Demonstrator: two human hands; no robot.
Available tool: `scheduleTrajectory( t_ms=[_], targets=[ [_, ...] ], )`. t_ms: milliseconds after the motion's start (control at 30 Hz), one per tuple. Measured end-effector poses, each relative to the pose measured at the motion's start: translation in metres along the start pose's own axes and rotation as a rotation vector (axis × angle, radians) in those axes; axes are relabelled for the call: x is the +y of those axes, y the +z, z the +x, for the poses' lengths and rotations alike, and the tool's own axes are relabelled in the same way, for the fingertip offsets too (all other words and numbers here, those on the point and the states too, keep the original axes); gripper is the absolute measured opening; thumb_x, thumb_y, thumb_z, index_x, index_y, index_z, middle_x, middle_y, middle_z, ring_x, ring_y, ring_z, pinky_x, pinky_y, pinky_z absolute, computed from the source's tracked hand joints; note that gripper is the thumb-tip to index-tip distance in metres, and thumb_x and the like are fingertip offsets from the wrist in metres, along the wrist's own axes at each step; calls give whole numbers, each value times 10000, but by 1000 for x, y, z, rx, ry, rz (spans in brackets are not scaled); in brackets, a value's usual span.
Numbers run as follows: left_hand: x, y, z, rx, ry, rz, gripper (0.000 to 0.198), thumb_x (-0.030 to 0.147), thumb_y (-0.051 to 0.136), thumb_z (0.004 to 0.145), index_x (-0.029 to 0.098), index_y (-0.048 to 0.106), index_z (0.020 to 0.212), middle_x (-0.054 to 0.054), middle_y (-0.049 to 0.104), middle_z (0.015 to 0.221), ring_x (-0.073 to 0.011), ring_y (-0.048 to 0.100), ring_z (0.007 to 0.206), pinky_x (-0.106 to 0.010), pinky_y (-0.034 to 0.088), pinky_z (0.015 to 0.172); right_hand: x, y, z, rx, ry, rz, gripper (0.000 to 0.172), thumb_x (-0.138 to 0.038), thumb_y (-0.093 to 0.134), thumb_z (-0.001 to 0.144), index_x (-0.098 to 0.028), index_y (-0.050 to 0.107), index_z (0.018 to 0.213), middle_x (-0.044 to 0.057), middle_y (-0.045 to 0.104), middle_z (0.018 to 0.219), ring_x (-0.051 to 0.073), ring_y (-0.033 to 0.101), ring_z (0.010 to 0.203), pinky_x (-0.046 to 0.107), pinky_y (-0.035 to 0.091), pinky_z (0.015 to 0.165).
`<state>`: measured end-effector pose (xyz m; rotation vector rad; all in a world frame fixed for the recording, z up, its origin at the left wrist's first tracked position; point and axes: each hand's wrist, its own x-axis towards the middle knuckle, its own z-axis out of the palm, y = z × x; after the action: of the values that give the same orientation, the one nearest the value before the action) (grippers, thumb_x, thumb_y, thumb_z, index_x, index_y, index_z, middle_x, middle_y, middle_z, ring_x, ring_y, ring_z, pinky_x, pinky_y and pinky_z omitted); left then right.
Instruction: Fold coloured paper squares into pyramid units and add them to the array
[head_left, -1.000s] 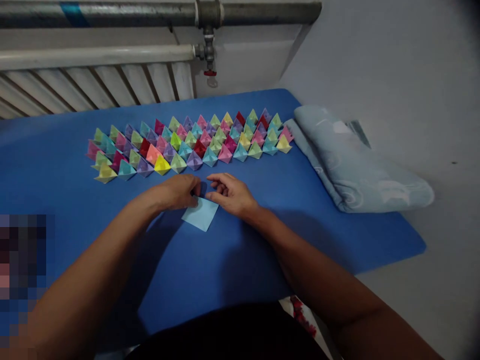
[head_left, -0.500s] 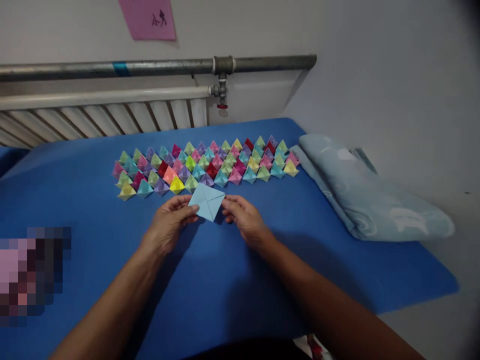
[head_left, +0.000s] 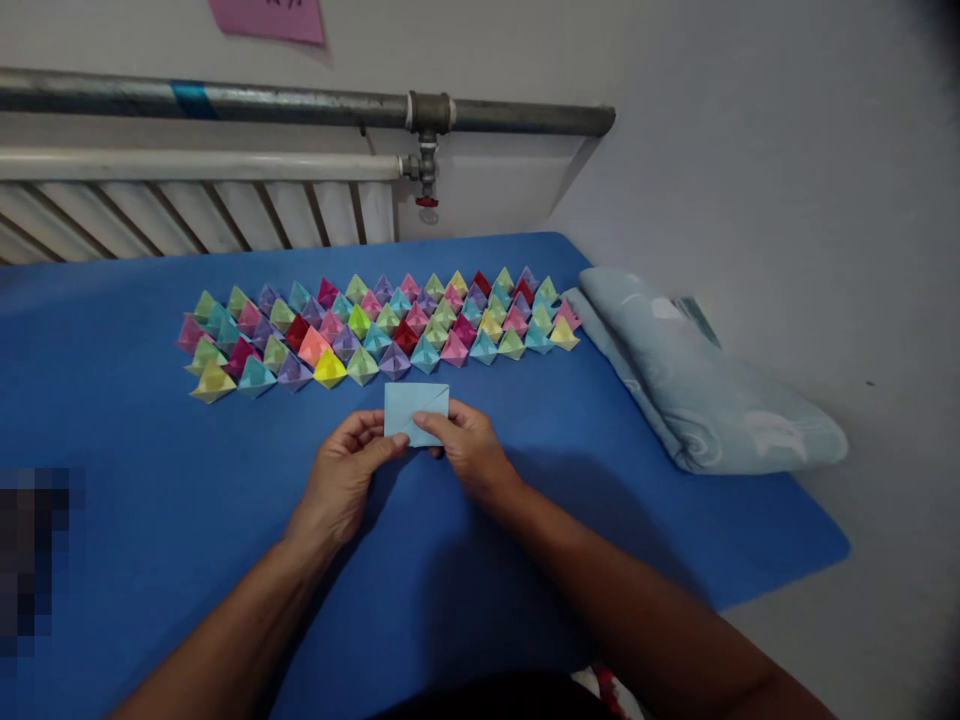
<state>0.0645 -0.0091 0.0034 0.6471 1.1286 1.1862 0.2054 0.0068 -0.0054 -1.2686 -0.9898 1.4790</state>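
Note:
Both hands hold one small light blue square of paper (head_left: 415,410) just above the blue mat (head_left: 150,440). My left hand (head_left: 343,478) pinches its lower left edge with thumb and fingers. My right hand (head_left: 469,450) pinches its lower right edge. The paper shows diagonal creases. Beyond it, several rows of small folded paper shapes (head_left: 375,325) in many colours stand on the mat.
A rolled pale blue cloth (head_left: 697,380) lies at the mat's right side. A radiator (head_left: 187,210) and metal pipes (head_left: 300,105) run along the wall behind. A pink note (head_left: 270,18) hangs on the wall. A blurred patch sits at the lower left.
The paper lay on the mat under my fingers, then was lifted as a diamond held by its side corners; now it is turned square and gripped at its lower edge.

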Motion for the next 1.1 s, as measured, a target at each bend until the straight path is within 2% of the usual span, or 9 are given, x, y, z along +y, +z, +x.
scheduleTrajectory(
  t_ms=[133, 267, 433, 633, 733, 900, 1100],
  targets=[
    [3, -8, 1, -70, 0, 101, 338, 299, 890, 584, 187, 719, 853, 19, 716, 766, -106, 618, 672, -232, 502, 677, -3, 0, -2, -27, -3, -90, 245, -432, 648, 671, -191, 605, 689, -52, 504, 604, 100, 429, 568, 236, 350, 537],
    [9, -16, 4, -102, 29, 230, 213, 332, 839, 659, 190, 683, 695, 45, 622, 598, -89, 527, 558, -220, 417, 572, -6, 2, -6, -75, -2, -150, 212, -397, 634, 679, -185, 621, 690, -45, 532, 621, 97, 447, 578, 227, 361, 549],
    [13, -21, 5, -88, 37, 292, 234, 332, 801, 650, 184, 632, 582, 36, 584, 543, -100, 500, 518, -241, 389, 547, -9, 5, -10, -114, 50, -161, 145, -317, 640, 685, -178, 659, 722, -57, 518, 584, 85, 433, 547, 211, 358, 524],
    [12, -24, 5, -32, 25, 311, 219, 325, 715, 726, 195, 630, 571, 38, 565, 520, -103, 491, 513, -237, 396, 546, -9, 4, -9, -137, 60, -158, 146, -320, 635, 676, -180, 652, 713, -55, 525, 595, 83, 435, 545, 207, 352, 516],
    [13, -25, 6, -45, 37, 328, 205, 315, 668, 763, 202, 656, 593, 28, 578, 527, -115, 517, 530, -245, 425, 570, -8, 3, -8, -141, 53, -170, 157, -329, 634, 673, -179, 652, 715, -52, 527, 602, 84, 439, 546, 211, 355, 521],
    [18, -26, 6, -135, 30, 346, 156, 351, 741, 728, 212, 691, 675, 21, 629, 601, -127, 562, 571, -253, 452, 601, -9, 2, -8, -154, 53, -170, 156, -316, 630, 686, -177, 667, 747, -51, 548, 613, 86, 449, 552, 213, 371, 537],
    [22, -26, 5, -127, 136, 463, 142, 342, 750, 705, 217, 699, 661, 12, 633, 620, -140, 566, 607, -264, 450, 623, -6, 0, -7, -153, -32, -260, 170, -335, 627, 714, -186, 675, 780, -30, 593, 691, 113, 511, 640, 229, 411, 610]
  ],
)
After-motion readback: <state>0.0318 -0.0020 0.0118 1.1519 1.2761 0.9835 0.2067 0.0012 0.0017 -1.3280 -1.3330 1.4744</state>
